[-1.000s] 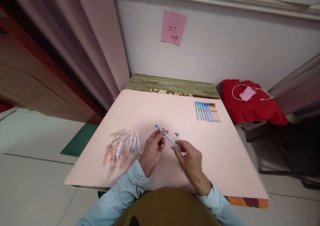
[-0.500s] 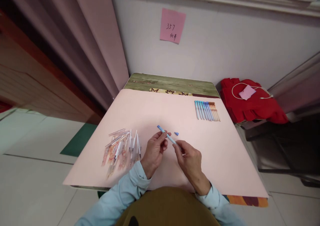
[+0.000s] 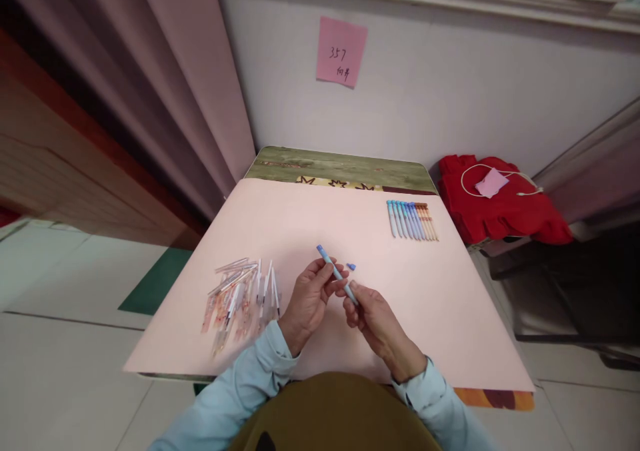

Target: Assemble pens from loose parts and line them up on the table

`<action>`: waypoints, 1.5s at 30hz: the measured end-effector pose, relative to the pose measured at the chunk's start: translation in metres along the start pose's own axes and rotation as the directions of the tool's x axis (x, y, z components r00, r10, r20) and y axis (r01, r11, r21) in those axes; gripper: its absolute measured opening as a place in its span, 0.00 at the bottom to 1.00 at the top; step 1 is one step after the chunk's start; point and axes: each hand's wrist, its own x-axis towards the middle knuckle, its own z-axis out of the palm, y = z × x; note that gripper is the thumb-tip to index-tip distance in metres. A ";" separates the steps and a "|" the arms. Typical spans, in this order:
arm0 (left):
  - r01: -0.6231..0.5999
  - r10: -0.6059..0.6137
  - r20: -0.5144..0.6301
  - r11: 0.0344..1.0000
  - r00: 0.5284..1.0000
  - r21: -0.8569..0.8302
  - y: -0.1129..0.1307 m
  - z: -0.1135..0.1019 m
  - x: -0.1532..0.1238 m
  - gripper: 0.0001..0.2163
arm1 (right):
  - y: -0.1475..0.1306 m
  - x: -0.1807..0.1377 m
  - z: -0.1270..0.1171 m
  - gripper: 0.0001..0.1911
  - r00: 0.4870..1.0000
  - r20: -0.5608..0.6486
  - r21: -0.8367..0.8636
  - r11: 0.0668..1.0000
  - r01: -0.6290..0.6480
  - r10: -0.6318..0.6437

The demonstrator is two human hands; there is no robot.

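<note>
Between my two hands is a light-blue pen (image 3: pixel 337 273) with a darker blue upper end, tilted so that end points up and left. My left hand (image 3: pixel 311 294) pinches its middle between thumb and fingers. My right hand (image 3: pixel 374 311) has its fingers closed at the lower end of the same pen. Just beyond the hands, a small blue pen piece (image 3: pixel 351 266) lies on the pink table cover (image 3: pixel 280 218). Left of my left hand is a loose pile of clear and white pen refills (image 3: pixel 240 298), some apparently in wrappers.
A neat row of blue, violet and brown-topped pens (image 3: pixel 411 220) lies at the far right of the table. Beyond that corner, a red cloth (image 3: pixel 500 211) carries a white cable and a pink note (image 3: pixel 491 182). Another pink note (image 3: pixel 341 51) is stuck to the wall.
My right hand's fingers have curled further around the pen's lower end. The pen's tilt has become a little steeper, and the view has shifted slightly.
</note>
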 end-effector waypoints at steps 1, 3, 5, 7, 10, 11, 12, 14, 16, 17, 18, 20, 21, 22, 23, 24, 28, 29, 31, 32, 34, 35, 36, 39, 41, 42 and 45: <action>-0.011 0.011 -0.007 1.000 1.000 0.001 0.000 0.000 0.000 0.12 | 0.001 -0.001 0.001 0.23 0.999 -0.009 -0.006 0.999 0.038 -0.038; -0.028 0.029 -0.031 1.000 0.999 0.005 0.000 -0.001 0.001 0.12 | 0.003 -0.003 0.003 0.22 0.994 -0.016 -0.022 0.994 0.106 -0.106; -0.039 0.040 -0.056 0.999 0.998 0.013 0.001 -0.002 0.002 0.12 | 0.005 -0.004 0.004 0.22 0.991 -0.030 -0.020 0.991 0.131 -0.131; -0.045 0.046 -0.062 0.999 0.997 0.023 0.001 -0.002 0.002 0.12 | 0.008 -0.004 0.004 0.22 0.991 -0.058 -0.005 0.993 0.116 -0.117; -0.038 0.040 -0.057 0.999 0.998 0.035 0.001 -0.002 0.001 0.12 | 0.010 -0.003 0.005 0.23 0.994 -0.085 -0.007 0.997 0.072 -0.072; -0.032 0.034 -0.059 0.999 0.998 0.034 0.001 -0.002 0.001 0.12 | 0.010 -0.003 0.005 0.25 0.995 -0.084 -0.016 0.998 0.054 -0.055; -0.029 0.031 -0.062 0.999 0.998 0.032 0.001 -0.002 0.001 0.12 | 0.010 -0.003 0.006 0.26 0.996 -0.082 -0.026 0.999 0.036 -0.038; -0.033 0.034 -0.063 0.999 0.997 0.028 0.002 -0.002 0.001 0.12 | 0.009 -0.003 0.007 0.29 0.997 -0.071 -0.048 0.999 0.020 -0.024; -0.046 0.048 -0.059 0.998 0.997 0.032 0.003 -0.003 0.001 0.12 | 0.008 -0.003 0.008 0.27 0.996 -0.066 -0.063 0.996 0.059 -0.063; -0.052 0.054 -0.057 0.998 0.997 0.036 0.003 -0.004 0.001 0.12 | 0.008 -0.003 0.008 0.25 0.992 -0.069 -0.063 0.993 0.099 -0.103; -0.055 0.057 -0.056 0.998 0.997 0.040 0.003 -0.004 0.001 0.12 | 0.008 -0.003 0.008 0.23 0.987 -0.072 -0.057 0.988 0.140 -0.144; -0.056 0.059 -0.057 0.997 0.997 0.053 0.003 -0.006 0.001 0.12 | 0.008 -0.003 0.007 0.21 0.979 -0.076 -0.044 0.982 0.185 -0.187; -0.053 0.057 -0.057 0.997 0.997 0.063 0.003 -0.006 0.001 0.12 | 0.009 -0.003 0.006 0.20 0.981 -0.071 -0.041 0.983 0.179 -0.181; -0.050 0.054 -0.056 0.996 0.997 0.074 0.003 -0.007 0.001 0.13 | 0.009 -0.004 0.006 0.19 0.985 -0.062 -0.044 0.986 0.160 -0.162; -0.047 0.052 -0.055 0.995 0.997 0.085 0.003 -0.007 0.001 0.13 | 0.009 -0.005 0.005 0.19 0.989 -0.051 -0.052 0.989 0.135 -0.138; -0.044 0.050 -0.053 0.994 0.997 0.095 0.003 -0.007 0.001 0.14 | 0.009 -0.005 0.005 0.20 0.992 -0.039 -0.061 0.992 0.115 -0.117; -0.038 0.045 -0.055 0.992 0.997 0.119 0.004 -0.006 0.001 0.14 | 0.007 -0.008 0.004 0.22 0.999 0.024 -0.049 0.998 0.050 -0.049; -0.039 0.045 -0.052 0.991 0.998 0.126 0.004 -0.005 0.001 0.14 | 0.006 -0.008 0.004 0.23 0.999 0.046 -0.040 0.999 0.026 -0.025; -0.045 0.052 -0.046 0.989 0.998 0.144 0.004 -0.005 0.001 0.14 | 0.007 -0.007 0.002 0.23 0.996 0.086 -0.047 0.999 -0.003 0.007; -0.051 0.059 -0.046 0.986 0.997 0.159 0.003 -0.006 0.001 0.14 | 0.008 -0.006 0.000 0.24 0.995 0.100 -0.068 0.998 0.004 0.003; -0.069 0.082 -0.059 0.978 0.995 0.198 0.001 -0.007 0.001 0.14 | 0.011 -0.002 -0.003 0.23 0.994 0.096 -0.130 0.989 0.067 -0.055; -0.076 0.094 -0.070 0.972 0.993 0.222 -0.001 -0.008 0.000 0.15 | 0.013 0.000 -0.005 0.22 0.992 0.086 -0.159 0.981 0.110 -0.097; -0.080 0.103 -0.081 0.967 0.991 0.243 -0.003 -0.009 0.000 0.15 | 0.016 0.002 -0.006 0.20 0.987 0.075 -0.182 0.972 0.151 -0.140; -0.066 0.097 -0.102 0.960 0.990 0.272 -0.009 -0.011 -0.003 0.16 | 0.025 0.005 -0.010 0.18 0.968 0.040 -0.235 0.940 0.248 -0.246; -0.046 0.075 -0.098 0.961 0.992 0.272 -0.012 -0.012 -0.004 0.16 | 0.029 0.006 -0.012 0.17 0.953 0.008 -0.292 0.911 0.293 -0.304; -0.032 0.061 -0.095 0.960 0.994 0.277 -0.014 -0.013 -0.005 0.16 | 0.031 0.005 -0.014 0.17 0.943 -0.008 -0.328 0.892 0.311 -0.331; 0.001 0.033 -0.098 0.944 0.995 0.331 -0.020 -0.016 -0.006 0.13 | 0.033 0.003 -0.017 0.16 0.927 -0.012 -0.411 0.847 0.338 -0.375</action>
